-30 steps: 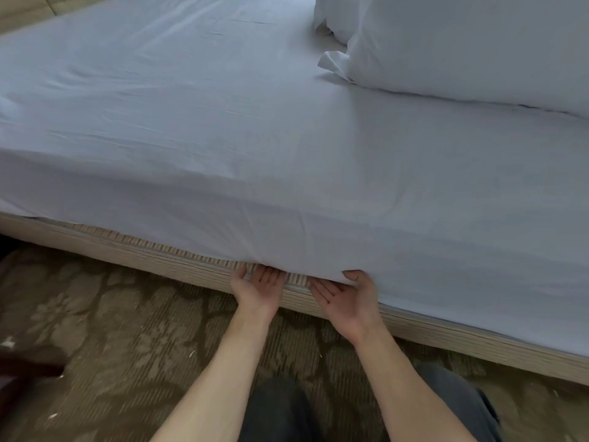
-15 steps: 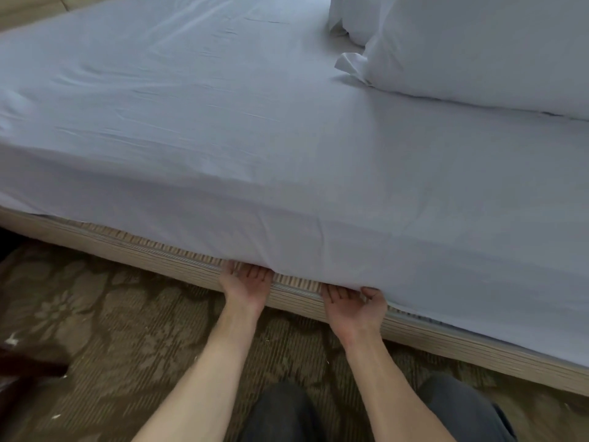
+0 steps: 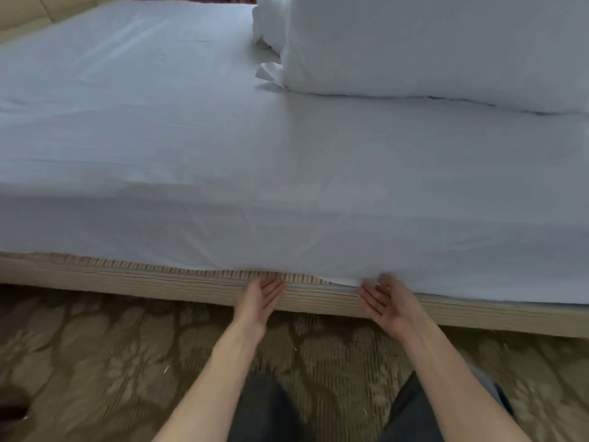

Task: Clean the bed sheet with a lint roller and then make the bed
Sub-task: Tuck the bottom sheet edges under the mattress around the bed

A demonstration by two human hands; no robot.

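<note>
Tucking in the bed sheet (image 3: 287, 193)
Left hand (image 3: 259, 301) and right hand (image 3: 387, 303), grip released, palms up just below its hem; next, probably slide the hem under.

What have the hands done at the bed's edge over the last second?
Both hands slid out from under the hanging edge of the sheet and moved apart. The left hand is now clear of it, open, palm up; the right hand is open at the edge. Sheet and pillows lie as before.
</note>
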